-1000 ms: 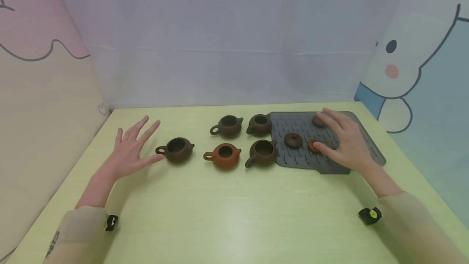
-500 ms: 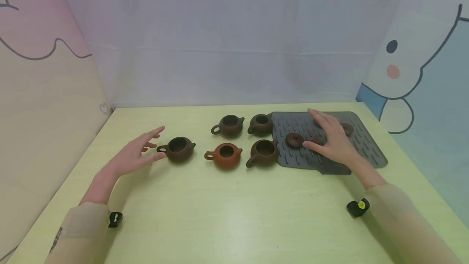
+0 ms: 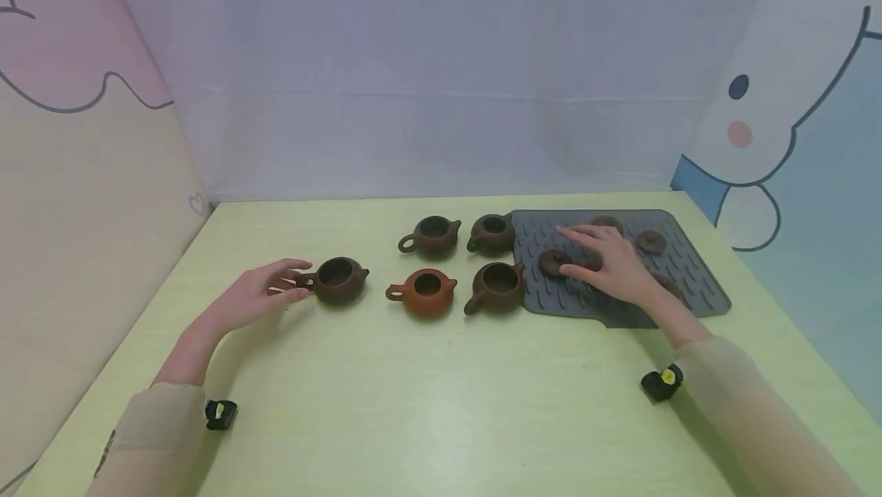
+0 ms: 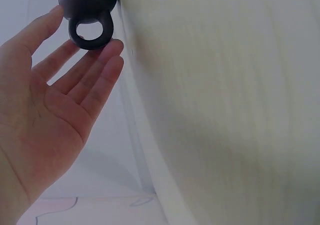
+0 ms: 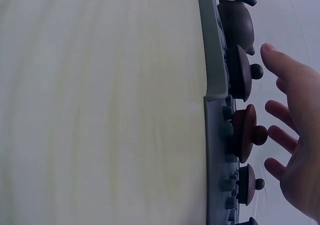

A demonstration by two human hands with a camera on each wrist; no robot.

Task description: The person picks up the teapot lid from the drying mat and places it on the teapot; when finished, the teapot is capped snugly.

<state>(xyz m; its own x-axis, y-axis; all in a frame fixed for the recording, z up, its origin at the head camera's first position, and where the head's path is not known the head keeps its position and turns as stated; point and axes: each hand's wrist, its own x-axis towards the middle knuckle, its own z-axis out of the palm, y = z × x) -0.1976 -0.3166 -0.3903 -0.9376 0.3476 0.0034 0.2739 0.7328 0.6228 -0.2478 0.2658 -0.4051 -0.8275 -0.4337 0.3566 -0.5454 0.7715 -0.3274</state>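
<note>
Left hand (image 3: 253, 296): thumb and fingers apart, fingers lightly bent about the handle (image 4: 90, 45) of the leftmost teapot (image 3: 338, 289); whether skin meets clay cannot be told. Leftmost teapot: dark, lidless, on the table (image 3: 441, 405) at that hand's three o'clock, handle toward nine, spout toward three; apparently fired clay, stiff, fairly light, brittle at the spout, likely not slippery if dry; best held by the handle. Red teapot (image 3: 427, 302): lidless, at the leftmost teapot's three o'clock. Leftmost lid (image 3: 551, 265): dark, toward nine o'clock on the grey mat (image 3: 696, 282); probably light, rigid, easily chipped; best pinched at its knob (image 5: 256, 71). Right hand (image 3: 608, 267): at the lid's three o'clock, thumb near the knob, digits apart, holding nothing.
</note>
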